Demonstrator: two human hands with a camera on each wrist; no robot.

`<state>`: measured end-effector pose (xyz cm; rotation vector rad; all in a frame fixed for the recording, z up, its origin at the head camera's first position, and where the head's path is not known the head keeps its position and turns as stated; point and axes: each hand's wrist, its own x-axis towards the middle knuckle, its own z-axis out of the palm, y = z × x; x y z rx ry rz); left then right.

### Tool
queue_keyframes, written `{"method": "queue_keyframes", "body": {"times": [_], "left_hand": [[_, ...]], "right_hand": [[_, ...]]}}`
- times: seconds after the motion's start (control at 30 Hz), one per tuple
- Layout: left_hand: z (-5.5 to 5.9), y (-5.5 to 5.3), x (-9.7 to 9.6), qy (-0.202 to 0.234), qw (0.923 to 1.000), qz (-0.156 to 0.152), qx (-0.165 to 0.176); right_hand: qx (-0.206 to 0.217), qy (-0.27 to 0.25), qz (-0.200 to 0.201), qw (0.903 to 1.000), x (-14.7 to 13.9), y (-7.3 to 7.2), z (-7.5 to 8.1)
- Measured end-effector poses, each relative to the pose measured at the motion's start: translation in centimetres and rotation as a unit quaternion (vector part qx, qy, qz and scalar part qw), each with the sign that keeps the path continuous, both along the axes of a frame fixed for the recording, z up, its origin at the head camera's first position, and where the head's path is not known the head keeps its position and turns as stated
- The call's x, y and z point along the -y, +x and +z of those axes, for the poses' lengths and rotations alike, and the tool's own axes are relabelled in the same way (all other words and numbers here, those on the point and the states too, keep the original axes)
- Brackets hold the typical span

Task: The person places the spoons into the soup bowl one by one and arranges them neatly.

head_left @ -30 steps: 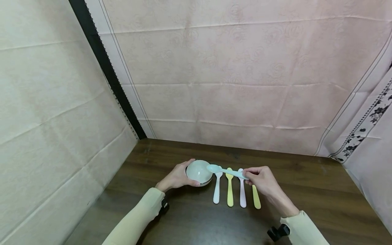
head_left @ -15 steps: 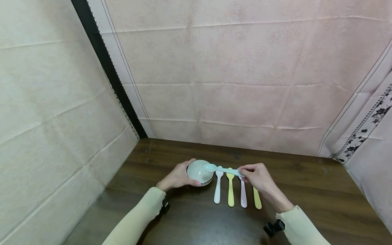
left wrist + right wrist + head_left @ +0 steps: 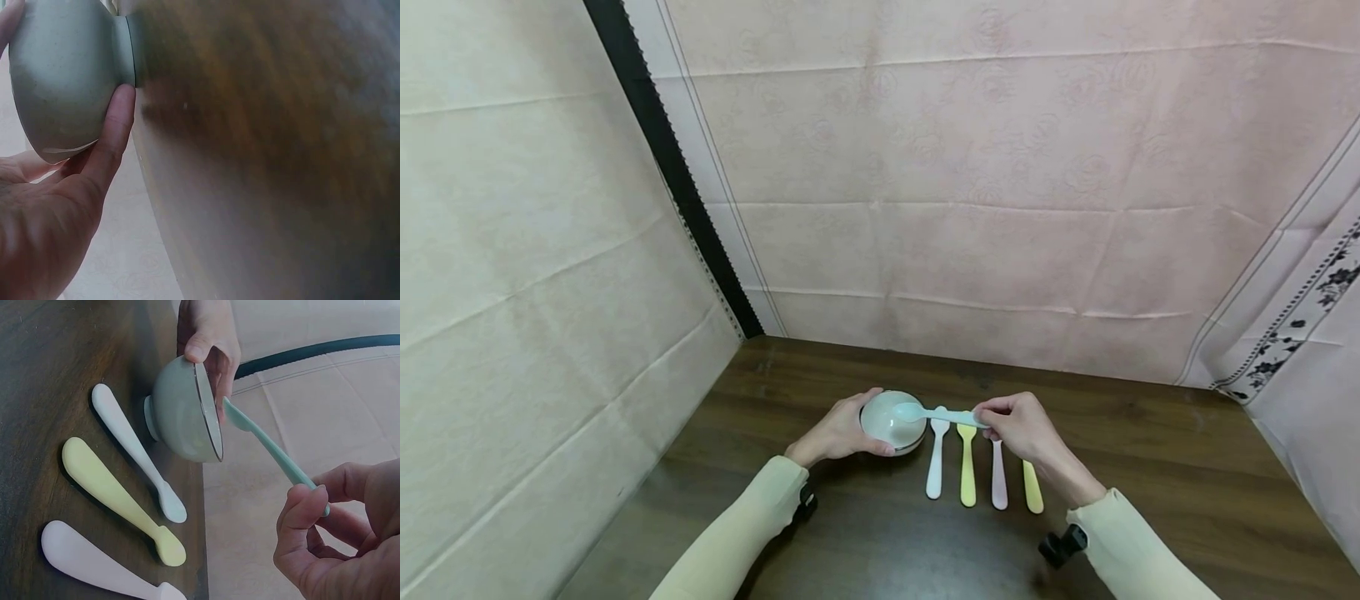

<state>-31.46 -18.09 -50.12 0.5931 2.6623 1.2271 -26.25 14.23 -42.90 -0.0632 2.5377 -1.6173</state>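
Note:
A pale grey-green bowl with a dark rim [image 3: 882,427] stands upright on the table. My left hand [image 3: 841,432] grips its left side, thumb at the near side and fingers around the back. In the left wrist view a fingertip presses low on the bowl's wall [image 3: 62,75], close to its foot. My right hand [image 3: 1024,427] pinches the handle end of a mint-coloured spoon [image 3: 953,417]. The spoon's head points left and hovers over the bowl's opening; the right wrist view shows the spoon [image 3: 275,450] above the rim, apart from it.
Right of the bowl several spoons lie in a row: a pale blue one [image 3: 934,477], a yellow one [image 3: 967,479], a lilac one [image 3: 998,483] and another yellow one [image 3: 1033,490], partly under my right hand. Cloth walls [image 3: 970,192] border the wooden table [image 3: 895,542].
My right hand has moved left with the mint spoon, bringing the spoon's head from the bowl's right rim to over its opening. The left hand keeps its grip on the bowl.

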Motion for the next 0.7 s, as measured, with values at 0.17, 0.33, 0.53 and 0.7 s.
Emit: {"method": "queue_keyframes", "body": {"times": [0.17,0.33,0.53,0.7], "left_hand": [[0.1,0.0,-0.1,-0.002,1.0000,-0.003,-0.002],[0.0,-0.1,-0.1,-0.012,0.9999,-0.001,-0.007],[-0.1,-0.2,0.0,-0.017,0.9998,-0.001,-0.010],[0.0,-0.2,0.0,-0.016,0.9998,-0.002,-0.008]], "right_hand": [[0.005,-0.003,0.003,1.0000,0.3,-0.4,-0.3],[0.003,-0.005,0.007,1.0000,0.5,-0.7,-0.5],[0.011,0.002,0.009,0.9999,1.0,-1.1,-0.6],[0.012,0.004,0.012,0.9999,1.5,-1.5,-0.4]]}}
